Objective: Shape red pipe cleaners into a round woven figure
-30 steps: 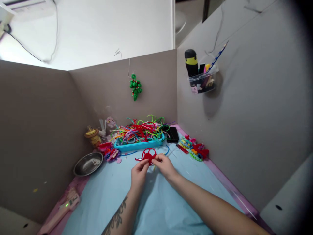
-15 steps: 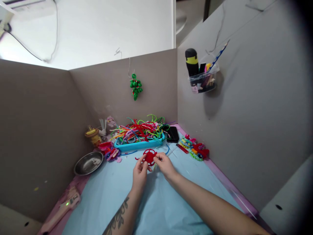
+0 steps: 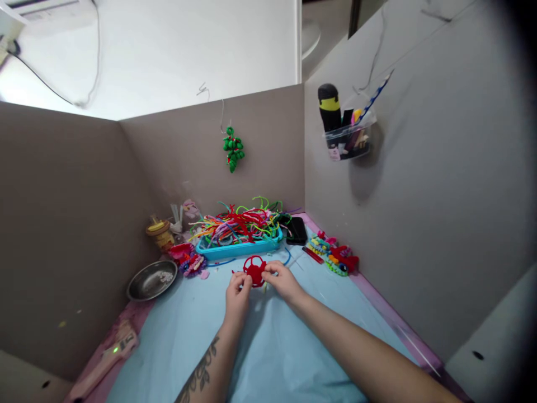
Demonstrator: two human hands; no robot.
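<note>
Two hands (image 3: pixel 237 296) pinched closed on a red looped piece (image 3: pixel 254 273), blue table covering (image 3: pixel 180 330), grey partitions (image 3: pixel 268 151), white wall (image 3: pixel 201 50)

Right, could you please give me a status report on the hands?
Left hand, right hand: both pinching red looped piece. Blue tray beyond, clear of both hands.

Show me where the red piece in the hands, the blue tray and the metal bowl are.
Red piece (image 3: pixel 254 272), head view: its solid middle.
Blue tray (image 3: pixel 240 249), head view: its front wall.
Metal bowl (image 3: pixel 146 281), head view: bare inside surface.
</note>
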